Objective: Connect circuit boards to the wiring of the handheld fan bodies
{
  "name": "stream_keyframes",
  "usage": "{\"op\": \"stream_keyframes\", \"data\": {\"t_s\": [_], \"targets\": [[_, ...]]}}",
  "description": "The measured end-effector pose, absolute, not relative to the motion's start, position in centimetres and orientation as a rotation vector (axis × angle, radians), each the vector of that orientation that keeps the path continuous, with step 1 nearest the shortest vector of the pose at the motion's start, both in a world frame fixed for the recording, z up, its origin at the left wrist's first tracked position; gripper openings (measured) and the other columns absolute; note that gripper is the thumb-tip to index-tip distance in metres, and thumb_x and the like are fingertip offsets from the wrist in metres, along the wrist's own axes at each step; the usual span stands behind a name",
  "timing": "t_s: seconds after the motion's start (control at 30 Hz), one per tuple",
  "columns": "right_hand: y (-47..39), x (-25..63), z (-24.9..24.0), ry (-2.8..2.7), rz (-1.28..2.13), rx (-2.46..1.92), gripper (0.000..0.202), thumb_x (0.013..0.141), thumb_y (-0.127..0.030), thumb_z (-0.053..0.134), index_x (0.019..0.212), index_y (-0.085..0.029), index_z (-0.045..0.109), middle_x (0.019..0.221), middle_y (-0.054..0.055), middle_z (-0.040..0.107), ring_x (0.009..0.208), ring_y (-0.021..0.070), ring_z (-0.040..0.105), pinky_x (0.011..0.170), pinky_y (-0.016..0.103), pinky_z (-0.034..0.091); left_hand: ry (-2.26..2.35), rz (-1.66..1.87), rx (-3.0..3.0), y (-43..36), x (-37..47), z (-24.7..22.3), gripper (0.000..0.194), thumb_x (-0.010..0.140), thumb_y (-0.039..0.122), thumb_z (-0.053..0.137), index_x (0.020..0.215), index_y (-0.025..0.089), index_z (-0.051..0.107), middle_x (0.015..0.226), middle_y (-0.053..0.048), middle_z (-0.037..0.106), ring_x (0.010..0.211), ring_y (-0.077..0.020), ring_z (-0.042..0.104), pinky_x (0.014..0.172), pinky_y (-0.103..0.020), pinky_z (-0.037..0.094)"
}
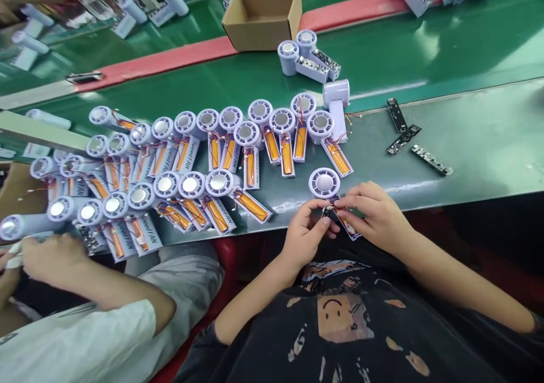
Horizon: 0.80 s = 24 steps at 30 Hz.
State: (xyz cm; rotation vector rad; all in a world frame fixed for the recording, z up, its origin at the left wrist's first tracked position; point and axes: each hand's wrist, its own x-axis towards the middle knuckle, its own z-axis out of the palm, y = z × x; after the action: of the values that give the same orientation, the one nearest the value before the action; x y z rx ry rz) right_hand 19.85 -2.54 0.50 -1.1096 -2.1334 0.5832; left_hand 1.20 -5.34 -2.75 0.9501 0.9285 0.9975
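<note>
At the table's near edge, my left hand [306, 233] pinches a small dark circuit board [326, 212] between thumb and fingers. My right hand [374, 216] is closed just beside it, its fingertips at the thin wires of a lavender fan. That fan's round head [323, 183] points up just beyond my hands. Its handle [352, 233] reaches down under my right hand, partly hidden by the fingers. What exactly the right fingertips pinch is too small to tell.
Many lavender fans [250, 166] with orange batteries stand in rows at left. Loose circuit boards [431, 160] lie at right on the green table [480, 139]. A cardboard box [262, 23] sits further back. A co-worker's hand [55, 261] is at lower left.
</note>
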Motion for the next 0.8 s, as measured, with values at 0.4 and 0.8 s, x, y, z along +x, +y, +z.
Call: {"op": "stream_keyframes", "data": {"t_s": [0.4, 0.8], "targets": [[-1.3, 20.2, -0.3, -1.956, 0.758, -1.062, 0.007, 0.085, -0.019, 0.067, 0.082, -0.021, 0.060, 0.082, 0.001, 0.063, 0.077, 0.0159, 0.059, 0.069, 0.031, 0.046, 1.063, 1.161, 1.337, -5.7, 1.9, -2.1, 0.017, 0.091, 0.017, 0.062, 0.106, 0.022, 0.067, 0.105, -0.004, 0.058, 0.071, -0.0098, 0.070, 0.054, -0.017, 0.059], [-1.6, 22.0, -1.4, -2.210, 0.783, -0.857, 0.014, 0.094, -0.017, 0.056, 0.101, -0.017, 0.067, 0.089, 0.005, 0.067, 0.079, 0.0154, 0.061, 0.072, 0.031, 0.051, 1.094, 1.200, 1.281, -6.3, 2.1, -1.8, 0.018, 0.097, 0.016, 0.049, 0.111, 0.026, 0.055, 0.122, -0.003, 0.044, 0.062, -0.0009, 0.062, 0.045, -0.012, 0.054]]}}
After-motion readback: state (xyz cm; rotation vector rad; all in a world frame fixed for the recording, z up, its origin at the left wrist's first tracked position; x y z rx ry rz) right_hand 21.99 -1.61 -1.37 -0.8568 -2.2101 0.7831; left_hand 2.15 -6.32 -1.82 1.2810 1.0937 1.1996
